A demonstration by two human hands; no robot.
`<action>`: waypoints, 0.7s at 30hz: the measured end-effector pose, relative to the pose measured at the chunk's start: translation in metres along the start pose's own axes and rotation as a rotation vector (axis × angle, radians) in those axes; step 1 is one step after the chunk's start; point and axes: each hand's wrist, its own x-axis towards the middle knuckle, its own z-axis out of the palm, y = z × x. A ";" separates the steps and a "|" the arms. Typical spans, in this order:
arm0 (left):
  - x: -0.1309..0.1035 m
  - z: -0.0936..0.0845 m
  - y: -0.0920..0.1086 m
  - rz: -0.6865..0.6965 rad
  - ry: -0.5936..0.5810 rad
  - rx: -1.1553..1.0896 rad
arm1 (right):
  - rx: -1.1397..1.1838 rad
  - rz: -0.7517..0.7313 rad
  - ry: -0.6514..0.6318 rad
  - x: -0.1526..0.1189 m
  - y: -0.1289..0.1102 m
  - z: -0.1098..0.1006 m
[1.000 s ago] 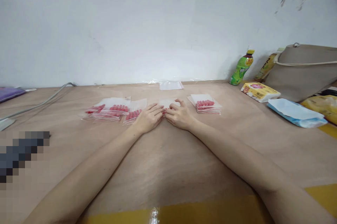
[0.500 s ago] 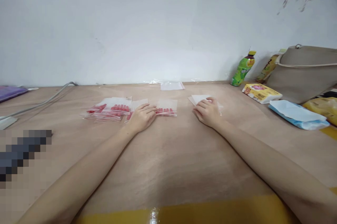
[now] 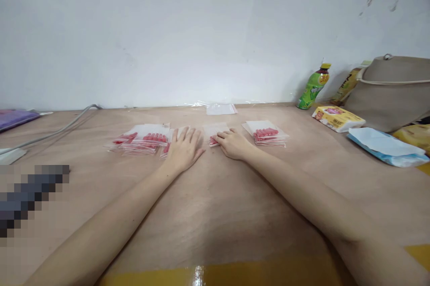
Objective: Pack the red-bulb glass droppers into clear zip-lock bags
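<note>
My left hand (image 3: 184,149) lies flat with fingers spread over a clear zip bag (image 3: 165,150), which it mostly covers. My right hand (image 3: 234,144) rests with its fingers stretched over the lower part of another zip bag (image 3: 215,128) in the middle; red pieces show beside the fingertips. To the right lies a stack of zip bags (image 3: 264,127) with red pieces in a row inside. Left of my left hand is a wider, overlapping pile of such bags (image 3: 143,137), also holding red pieces.
A white zip bag (image 3: 221,109) lies by the wall. On the right are a green bottle (image 3: 315,86), a yellow tissue pack (image 3: 337,119), a blue and white packet (image 3: 386,148) and a grey bag (image 3: 391,93). A grey cable (image 3: 63,128) and purple item (image 3: 16,119) are on the left.
My right hand has moved left from the right stack to the middle bag, uncovering the stack's red pieces. My left hand has turned and spread its fingers, shifting slightly off the middle bag.
</note>
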 end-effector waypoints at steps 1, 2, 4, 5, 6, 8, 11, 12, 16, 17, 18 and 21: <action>-0.003 -0.001 0.001 -0.096 0.009 0.056 | -0.024 0.040 -0.027 -0.001 0.005 0.001; -0.006 -0.001 0.002 -0.169 0.007 0.087 | -0.043 0.083 -0.045 -0.004 0.010 0.001; -0.012 0.000 0.003 -0.231 -0.024 0.095 | -0.048 0.167 -0.072 -0.015 0.019 0.000; -0.014 0.001 0.004 -0.232 -0.042 0.083 | -0.035 0.203 -0.082 -0.022 0.022 -0.001; -0.015 0.002 0.004 -0.225 -0.056 0.068 | -0.015 0.237 -0.088 -0.030 0.025 -0.002; -0.014 0.004 0.004 -0.205 -0.071 0.043 | 0.031 0.284 -0.095 -0.047 0.030 -0.004; -0.009 0.009 0.009 -0.182 -0.092 -0.002 | 0.087 0.323 -0.102 -0.068 0.035 -0.006; -0.006 0.011 0.012 -0.172 -0.101 -0.021 | 0.101 0.337 -0.104 -0.073 0.037 -0.006; 0.010 0.021 0.036 -0.130 -0.138 -0.090 | 0.114 0.400 -0.100 -0.086 0.041 -0.006; 0.014 0.023 0.042 -0.126 -0.142 -0.101 | 0.108 0.406 -0.094 -0.087 0.041 -0.007; 0.017 0.024 0.048 -0.123 -0.140 -0.111 | 0.099 0.405 -0.082 -0.087 0.040 -0.007; 0.020 0.020 0.055 -0.118 -0.099 -0.154 | 0.056 0.343 0.001 -0.084 0.033 -0.012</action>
